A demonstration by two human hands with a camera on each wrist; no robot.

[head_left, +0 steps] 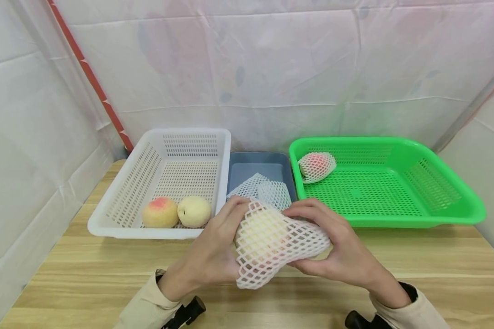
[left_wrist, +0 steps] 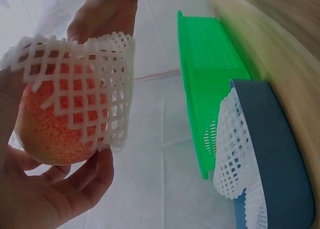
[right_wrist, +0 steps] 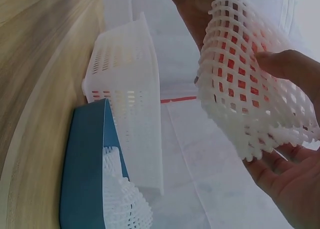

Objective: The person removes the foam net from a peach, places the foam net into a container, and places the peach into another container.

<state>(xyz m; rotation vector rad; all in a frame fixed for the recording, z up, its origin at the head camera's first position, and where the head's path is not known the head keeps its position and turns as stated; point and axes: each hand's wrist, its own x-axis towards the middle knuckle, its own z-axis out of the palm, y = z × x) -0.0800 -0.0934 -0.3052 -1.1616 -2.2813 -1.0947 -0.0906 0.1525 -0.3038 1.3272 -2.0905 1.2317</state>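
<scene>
A peach [left_wrist: 52, 126] sits partly inside a white foam net sleeve [head_left: 306, 240], held up in front of the trays. My left hand [head_left: 216, 249] grips the peach from the left side, its fingers curled around the fruit and the net's edge. On the other side, my right hand [head_left: 339, 249] pinches the net, thumb below and fingers on top in the head view. Red skin shows through the mesh in the right wrist view, while part of the peach stays bare in the left wrist view. The net's narrower end points to the right hand.
At left, a white basket [head_left: 125, 183] holds two bare peaches [head_left: 159, 213]. Foam nets [head_left: 275, 194] lie in a grey-blue tray [head_left: 259, 158] in the middle. The green basket [head_left: 395, 219] at right holds one netted peach [head_left: 317, 167]. All stand on a wooden table [head_left: 86, 274].
</scene>
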